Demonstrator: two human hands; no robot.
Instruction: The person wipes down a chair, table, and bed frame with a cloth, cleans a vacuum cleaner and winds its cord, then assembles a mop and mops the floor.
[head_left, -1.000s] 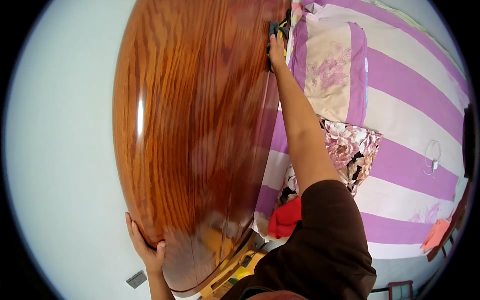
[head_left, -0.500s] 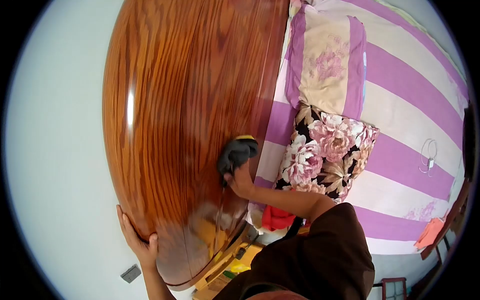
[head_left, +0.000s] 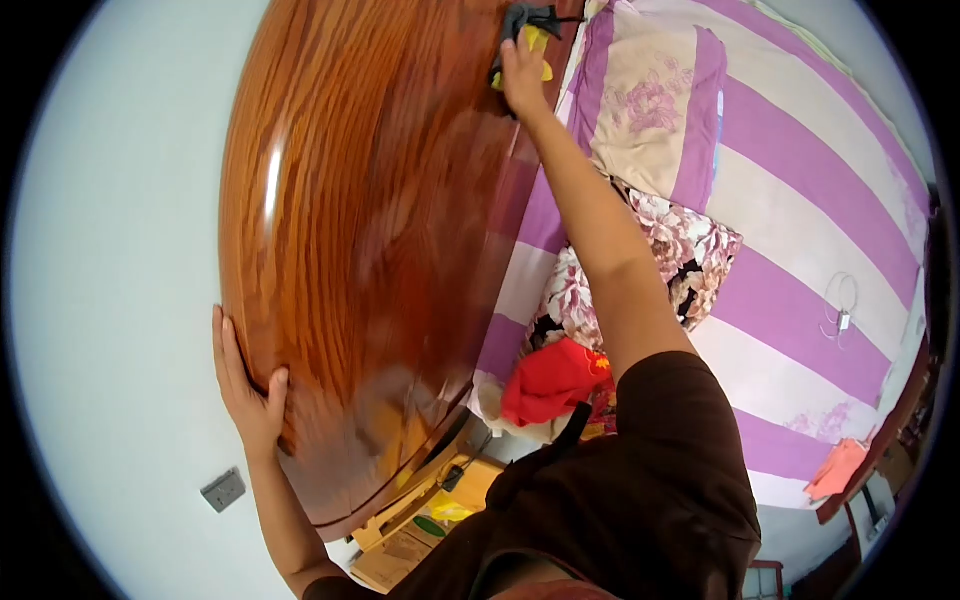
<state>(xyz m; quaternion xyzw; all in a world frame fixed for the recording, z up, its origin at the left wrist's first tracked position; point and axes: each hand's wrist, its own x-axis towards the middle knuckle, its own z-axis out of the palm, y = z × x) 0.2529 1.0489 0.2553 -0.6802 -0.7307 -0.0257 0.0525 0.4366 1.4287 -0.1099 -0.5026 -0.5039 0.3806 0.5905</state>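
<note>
A large glossy wooden headboard (head_left: 330,220) with dark grain fills the left middle of the view. My right hand (head_left: 523,78) reaches far along it and presses a grey and yellow cloth (head_left: 535,45) against the wood near the mattress side. At the lower left, my left hand (head_left: 252,400) rests on the headboard's outer edge beside the wall, with thumb and fingers apart and nothing held.
The bed (head_left: 790,210) has a purple and cream striped sheet. On it lie a striped pillow (head_left: 645,110), a floral pillow (head_left: 685,240), red cloth (head_left: 550,380), a white cable (head_left: 843,320) and pink cloth (head_left: 838,468). A socket (head_left: 223,490) is on the wall.
My right hand first came back toward me along the headboard with the cloth, then went out again to the far end. My left hand has slid a little up the edge. The view has shifted.
</note>
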